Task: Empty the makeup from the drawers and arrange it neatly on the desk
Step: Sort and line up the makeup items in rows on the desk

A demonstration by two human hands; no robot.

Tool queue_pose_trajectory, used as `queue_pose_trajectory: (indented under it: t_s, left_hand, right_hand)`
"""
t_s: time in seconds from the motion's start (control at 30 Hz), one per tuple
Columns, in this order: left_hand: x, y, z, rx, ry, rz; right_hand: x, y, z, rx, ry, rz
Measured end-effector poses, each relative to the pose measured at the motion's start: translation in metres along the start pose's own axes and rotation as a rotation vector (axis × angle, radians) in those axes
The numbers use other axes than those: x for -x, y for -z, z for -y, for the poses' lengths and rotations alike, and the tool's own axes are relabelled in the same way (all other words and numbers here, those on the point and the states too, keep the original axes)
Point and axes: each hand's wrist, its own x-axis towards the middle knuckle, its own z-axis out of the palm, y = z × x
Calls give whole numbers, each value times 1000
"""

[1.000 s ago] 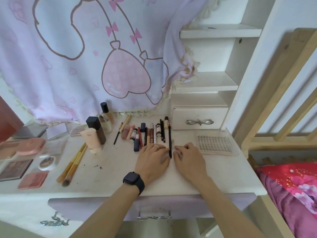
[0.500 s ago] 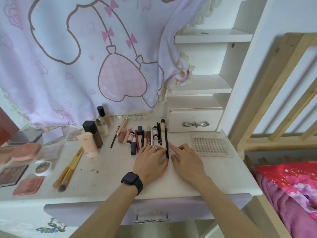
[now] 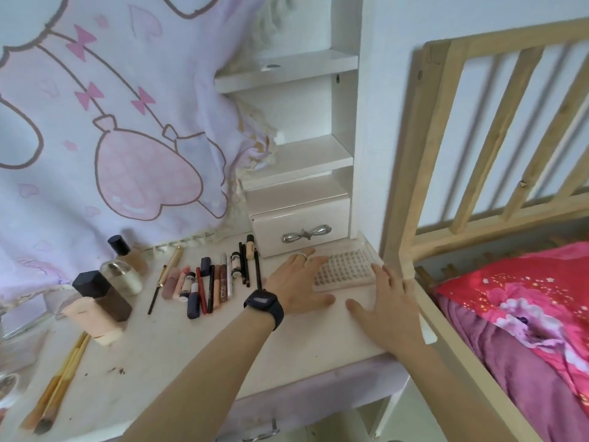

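Left hand [image 3: 298,282], black smartwatch [image 3: 264,303] on wrist: fingers straight, spread, resting on left edge of clear rectangular plastic tray of small studs in rows [image 3: 345,269]. Right hand [image 3: 387,301]: flat, fingers straight, at tray's right edge. Tray flat on white bench [image 3: 178,352], right end, just before small white closed drawer with silver bow handle [image 3: 274,224]. Row of lipsticks and pencils [image 3: 216,282] left of tray.

glossy white drawer [image 3: 299,220], bare wooden bedframe [image 3: 401,186]

On bench [image 3: 178,352]: lash tray [image 3: 345,271] btwn left hand [image 3: 298,287] & right hand [image 3: 387,301]. Drawer [image 3: 287,223] just behind hands. Pencil row [image 3: 210,285] left of left hand, bottles [image 3: 102,295] further left. Bed [image 3: 526,330] right of right hand.
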Motion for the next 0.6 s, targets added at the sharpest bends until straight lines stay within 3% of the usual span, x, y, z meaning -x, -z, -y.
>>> queue_pose_trajectory:
  t_s: [0.4,0.53,0.6]
  left_hand:
    - [-26,14,2,6,16,103]
    - [-23,24,0,333,81,40]
    - [-25,27,0,434,71,2]
  right_hand:
    - [-17,12,-20,-231,-67,127]
    - [-19,14,-18,-351,-110,100]
    - [-19,11,-16,-250,-88,78]
